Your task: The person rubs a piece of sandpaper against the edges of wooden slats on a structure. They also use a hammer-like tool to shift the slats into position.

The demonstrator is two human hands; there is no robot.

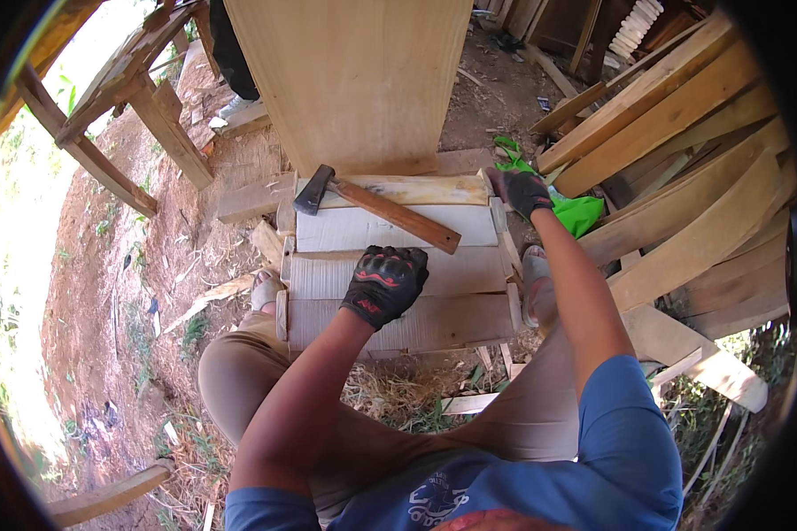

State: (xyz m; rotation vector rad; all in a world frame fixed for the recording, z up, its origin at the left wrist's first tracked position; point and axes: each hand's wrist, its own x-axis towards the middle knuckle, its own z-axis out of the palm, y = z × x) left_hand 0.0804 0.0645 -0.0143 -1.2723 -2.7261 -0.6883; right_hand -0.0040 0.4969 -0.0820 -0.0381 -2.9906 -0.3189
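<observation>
My left hand (386, 281), in a black glove with red marks, is closed in a fist over the pale slats of a low wooden frame (398, 317). Whatever its curled fingers might hold is hidden. A hatchet (397, 215) lies slantwise across the far slats, its dark head to the left and its brown handle pointing near right. Also gloved, my right hand (524, 192) is at the frame's far right corner, beside a bright green bag (580, 212). Its fingers are too indistinct to show whether they grip anything.
A wide wooden panel (363, 84) rises behind the frame. Curved boards and planks (673, 186) are stacked close on the right. At the far left stands a rough wooden structure (115, 106), near another person's leg (230, 53). Wood shavings (381, 398) litter the ground.
</observation>
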